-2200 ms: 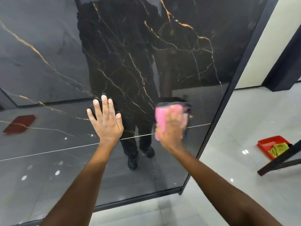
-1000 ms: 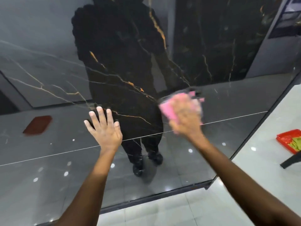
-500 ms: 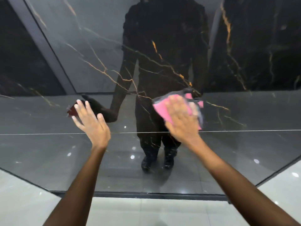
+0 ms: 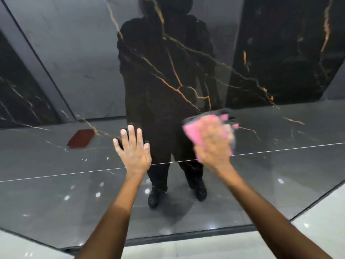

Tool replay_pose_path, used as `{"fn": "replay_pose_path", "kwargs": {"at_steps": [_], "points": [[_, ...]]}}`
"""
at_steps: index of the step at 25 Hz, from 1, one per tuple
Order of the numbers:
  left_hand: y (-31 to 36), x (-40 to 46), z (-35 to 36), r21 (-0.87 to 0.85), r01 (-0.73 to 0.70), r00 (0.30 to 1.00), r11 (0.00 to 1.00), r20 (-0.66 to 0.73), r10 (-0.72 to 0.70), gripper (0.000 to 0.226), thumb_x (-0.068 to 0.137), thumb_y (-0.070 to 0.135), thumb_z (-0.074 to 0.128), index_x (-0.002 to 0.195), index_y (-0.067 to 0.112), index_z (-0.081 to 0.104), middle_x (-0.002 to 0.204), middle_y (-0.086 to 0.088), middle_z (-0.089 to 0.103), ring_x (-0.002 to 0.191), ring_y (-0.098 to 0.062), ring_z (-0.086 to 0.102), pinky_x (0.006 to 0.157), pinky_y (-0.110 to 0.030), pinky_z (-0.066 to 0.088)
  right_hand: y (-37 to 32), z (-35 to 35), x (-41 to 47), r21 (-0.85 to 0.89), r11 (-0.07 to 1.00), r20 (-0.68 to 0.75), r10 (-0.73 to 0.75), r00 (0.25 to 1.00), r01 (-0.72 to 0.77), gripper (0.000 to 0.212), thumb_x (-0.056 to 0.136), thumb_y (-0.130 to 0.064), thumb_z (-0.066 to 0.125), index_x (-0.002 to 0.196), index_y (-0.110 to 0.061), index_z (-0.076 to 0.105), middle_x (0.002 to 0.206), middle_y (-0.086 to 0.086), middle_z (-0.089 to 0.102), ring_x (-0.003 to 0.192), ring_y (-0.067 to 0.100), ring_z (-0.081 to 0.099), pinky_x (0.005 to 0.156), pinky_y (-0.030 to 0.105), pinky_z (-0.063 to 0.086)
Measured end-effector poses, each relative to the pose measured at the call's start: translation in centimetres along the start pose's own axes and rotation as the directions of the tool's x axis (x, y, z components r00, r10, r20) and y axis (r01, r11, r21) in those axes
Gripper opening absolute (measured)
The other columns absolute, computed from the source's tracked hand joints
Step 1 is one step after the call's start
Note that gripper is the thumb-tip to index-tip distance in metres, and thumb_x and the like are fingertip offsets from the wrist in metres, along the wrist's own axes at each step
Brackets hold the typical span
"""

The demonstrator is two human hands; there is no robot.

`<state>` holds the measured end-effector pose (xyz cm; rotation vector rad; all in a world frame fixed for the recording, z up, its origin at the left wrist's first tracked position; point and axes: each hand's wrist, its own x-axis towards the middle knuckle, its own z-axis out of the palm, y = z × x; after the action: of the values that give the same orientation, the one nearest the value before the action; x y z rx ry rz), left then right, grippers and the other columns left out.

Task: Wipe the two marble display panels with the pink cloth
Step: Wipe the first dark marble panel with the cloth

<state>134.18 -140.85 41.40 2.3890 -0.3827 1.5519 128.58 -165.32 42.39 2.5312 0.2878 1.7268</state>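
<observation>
**Wiping a dark marble panel**

Where the view is filled almost edge to edge, stands a glossy black panel (image 4: pixel 242 75), veined in gold and white, upright on a dark base strip along pale floor tiles (image 4: pixel 317 238). Mirrors the person's dark outline at centre, plus grey floor, ceiling lights as small bright dots, and a red patch (image 4: pixel 81 138) at left. Crossed by a thin pale line running slightly uphill from left to right, passing under both wrists. Bordered at far left by a grey slanted strip, with more dark veined marble beyond it.

Reaches up from the bottom edge with two bare forearms. Lays the left hand (image 4: pixel 133 151) flat on the panel, fingers straight and slightly spread, holding nothing. Presses the right hand (image 4: pixel 212 144), blurred, over the pink cloth (image 4: pixel 193 132), pinning it to the panel just right of centre, above the pale line; cannot tell how the fingers lie. Shows cloth at the hand's left, top and right edges.
</observation>
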Motion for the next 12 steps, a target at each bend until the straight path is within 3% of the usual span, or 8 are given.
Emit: {"fn": "replay_pose_path", "kwargs": {"at_steps": [1,3,5,6,8,10,11,12], "points": [[0.0,-0.2,-0.1,-0.017,-0.013,1.0,1.0,0.0,0.013,0.047,0.101,0.031,0.026,0.145,0.018,0.02,0.16,-0.007,0.003,0.15,-0.017,-0.009,0.117,-0.046,-0.001,2.2,-0.9,-0.3,-0.03,0.984,-0.023,0.175,0.984,-0.175,0.076,0.093,-0.028,0.041,0.157,-0.02,0.0,0.164,-0.004,-0.007,0.15,0.016,-0.004,0.121,0.04,0.003],[0.2,-0.3,-0.4,-0.034,-0.02,1.0,0.999,0.024,0.021,0.049,0.102,0.032,0.026,0.148,0.016,0.023,0.163,-0.002,-0.004,0.15,-0.019,-0.004,0.118,-0.051,0.005,2.9,-2.1,0.7,0.005,0.831,-0.08,0.554,0.829,-0.556,0.077,0.089,-0.029,0.047,0.155,-0.018,0.009,0.163,0.005,0.008,0.15,0.017,0.002,0.119,0.048,0.008],[-0.1,-0.3,-1.1,-0.061,-0.054,0.996,0.997,0.074,0.058,0.056,0.098,0.03,0.031,0.151,0.015,0.02,0.162,0.0,-0.006,0.149,-0.019,-0.001,0.118,-0.05,0.004,-2.9,-0.9,3.7,0.081,0.704,-0.181,0.707,0.684,-0.706,0.069,0.085,-0.028,0.048,0.147,-0.01,0.023,0.153,0.019,0.031,0.144,0.025,0.017,0.111,0.054,0.021],[-0.4,-0.3,-1.8,-0.097,-0.078,0.992,0.992,0.09,0.087,0.06,0.098,0.029,0.032,0.154,0.019,0.014,0.163,0.004,-0.01,0.15,-0.015,-0.005,0.119,-0.045,-0.001,-7.0,0.0,5.2,0.09,0.757,-0.192,0.651,0.734,-0.647,0.068,0.084,-0.028,0.047,0.145,-0.011,0.026,0.15,0.018,0.034,0.143,0.025,0.017,0.108,0.05,0.022],[-1.9,-0.2,-3.6,-0.19,-0.057,0.99,0.98,0.117,0.08,0.062,0.098,0.027,0.031,0.156,0.021,0.01,0.163,0.008,-0.011,0.15,-0.009,-0.008,0.119,-0.037,-0.008,-13.1,0.7,7.0,0.05,0.972,-0.077,0.232,0.97,-0.229,0.068,0.085,-0.03,0.043,0.149,-0.019,0.022,0.157,0.007,0.023,0.149,0.019,0.006,0.107,0.045,0.02],[-5.4,-0.8,-5.3,-0.187,0.045,0.993,0.981,0.119,-0.023,0.056,0.097,0.026,0.033,0.149,0.011,0.023,0.162,-0.005,0.006,0.15,-0.012,-0.002,0.118,-0.035,-0.009,-11.3,0.8,6.7,-0.036,0.985,0.022,-0.17,0.985,0.171,0.073,0.088,-0.032,0.043,0.155,-0.023,0.014,0.161,0.0,0.018,0.15,0.014,0.003,0.115,0.043,0.013],[-7.5,-0.9,-6.0,-0.147,0.089,0.993,0.985,0.096,-0.076,0.054,0.096,0.026,0.034,0.146,0.006,0.026,0.158,-0.013,0.016,0.148,-0.018,0.003,0.118,-0.035,-0.009,-8.7,0.5,6.2,-0.028,0.985,0.009,-0.168,0.986,0.169,0.077,0.087,-0.032,0.044,0.156,-0.025,0.011,0.159,0.0,0.022,0.15,0.014,0.004,0.117,0.042,0.01],[-10.0,-0.9,-6.8,-0.103,0.127,0.99,0.987,0.073,-0.12,0.055,0.095,0.025,0.034,0.145,0.003,0.028,0.154,-0.019,0.024,0.146,-0.024,0.006,0.118,-0.035,-0.009,-6.4,0.1,5.4,-0.013,0.999,-0.023,-0.037,0.999,0.036,0.08,0.086,-0.031,0.046,0.156,-0.026,0.01,0.158,0.0,0.024,0.15,0.014,0.005,0.117,0.041,0.01]]}}
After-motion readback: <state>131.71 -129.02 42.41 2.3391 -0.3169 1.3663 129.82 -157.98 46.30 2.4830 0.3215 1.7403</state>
